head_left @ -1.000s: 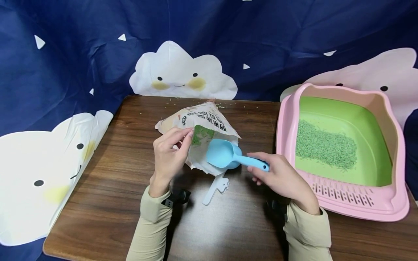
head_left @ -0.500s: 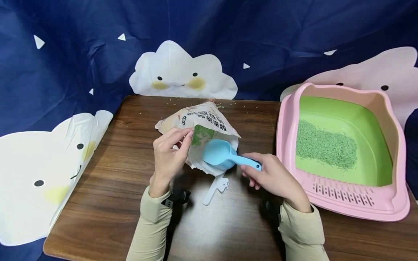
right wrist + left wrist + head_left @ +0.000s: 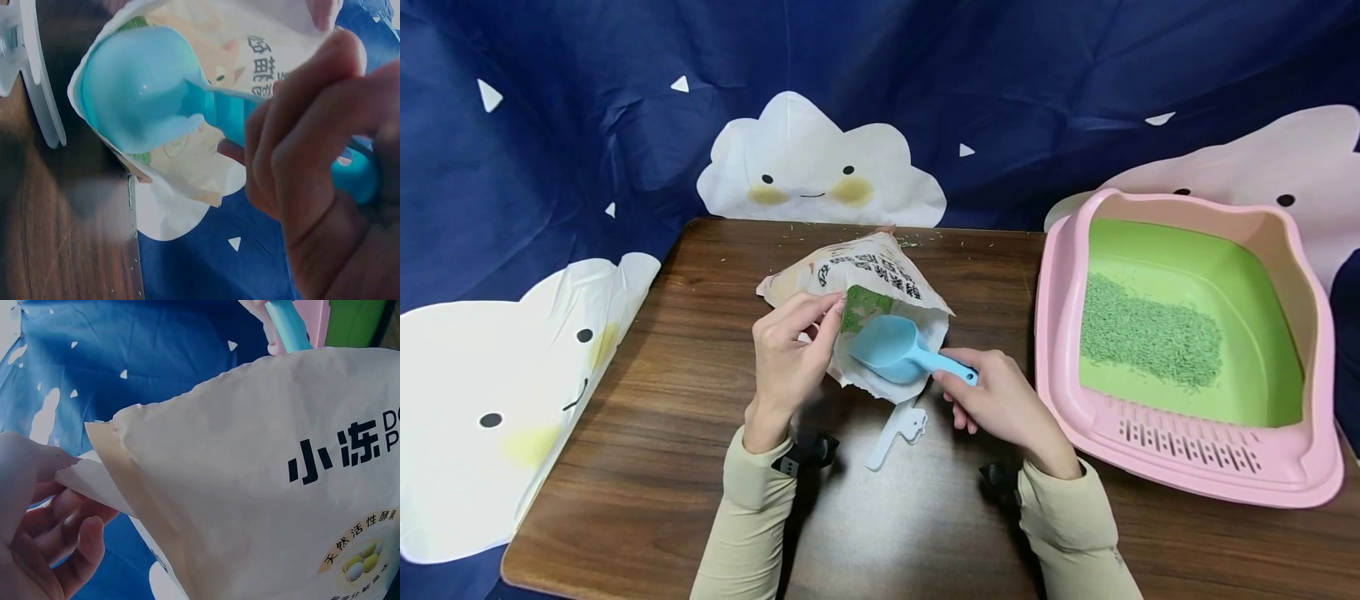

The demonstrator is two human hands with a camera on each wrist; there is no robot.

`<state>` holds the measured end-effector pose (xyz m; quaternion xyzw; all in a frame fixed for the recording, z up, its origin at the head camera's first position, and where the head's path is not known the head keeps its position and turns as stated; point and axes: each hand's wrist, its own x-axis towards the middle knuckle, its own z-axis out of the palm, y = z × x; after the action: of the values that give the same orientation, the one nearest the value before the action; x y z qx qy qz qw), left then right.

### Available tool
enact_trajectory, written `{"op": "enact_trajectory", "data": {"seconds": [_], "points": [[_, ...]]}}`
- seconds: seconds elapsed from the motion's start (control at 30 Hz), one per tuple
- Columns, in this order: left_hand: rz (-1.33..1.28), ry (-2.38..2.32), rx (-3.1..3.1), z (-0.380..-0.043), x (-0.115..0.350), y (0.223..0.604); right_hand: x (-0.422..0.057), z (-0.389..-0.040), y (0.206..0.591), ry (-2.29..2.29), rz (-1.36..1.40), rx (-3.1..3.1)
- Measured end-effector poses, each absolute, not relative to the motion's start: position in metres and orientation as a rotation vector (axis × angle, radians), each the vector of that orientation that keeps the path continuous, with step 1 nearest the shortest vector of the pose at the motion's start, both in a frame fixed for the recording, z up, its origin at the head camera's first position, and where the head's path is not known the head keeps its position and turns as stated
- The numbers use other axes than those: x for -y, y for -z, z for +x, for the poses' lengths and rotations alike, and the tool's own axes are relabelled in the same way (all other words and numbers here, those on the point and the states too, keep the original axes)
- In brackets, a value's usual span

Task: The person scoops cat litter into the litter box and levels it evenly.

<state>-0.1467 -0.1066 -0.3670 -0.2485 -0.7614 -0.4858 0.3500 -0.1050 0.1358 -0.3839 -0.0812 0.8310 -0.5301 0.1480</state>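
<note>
A white printed bag (image 3: 880,258) of green pellets (image 3: 863,307) lies on the table with its torn mouth facing me. My left hand (image 3: 793,354) pinches the edge of that mouth between thumb and fingertips; the left wrist view shows the pinched paper corner (image 3: 97,478). In my right hand (image 3: 1000,400) I grip the handle of a light blue scoop (image 3: 891,346). The scoop's bowl sits inside the bag's mouth, close to the pellets. From the right wrist, my curled fingers (image 3: 306,131) wrap the handle and the bowl (image 3: 147,87) looks bare.
At the right stands a pink litter box (image 3: 1195,467) with green pellets (image 3: 1150,333) spread on its green floor. A small white plastic piece (image 3: 895,433) lies in front of the bag. Loose pellets (image 3: 910,244) dot the back of the wooden table (image 3: 625,433). A blue cloth (image 3: 1015,100) hangs behind.
My right hand has moved left with the scoop, taking its bowl from the bag's opening further inside. The left hand keeps its pinch on the bag's edge.
</note>
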Motion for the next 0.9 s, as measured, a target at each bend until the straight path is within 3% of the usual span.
{"op": "enact_trajectory", "data": {"seconds": [0.9], "points": [[-0.684, 1.235, 1.979, -0.147, 0.108, 0.368, -0.090, -0.125, 0.385, 1.406, -0.101, -2.498]]}}
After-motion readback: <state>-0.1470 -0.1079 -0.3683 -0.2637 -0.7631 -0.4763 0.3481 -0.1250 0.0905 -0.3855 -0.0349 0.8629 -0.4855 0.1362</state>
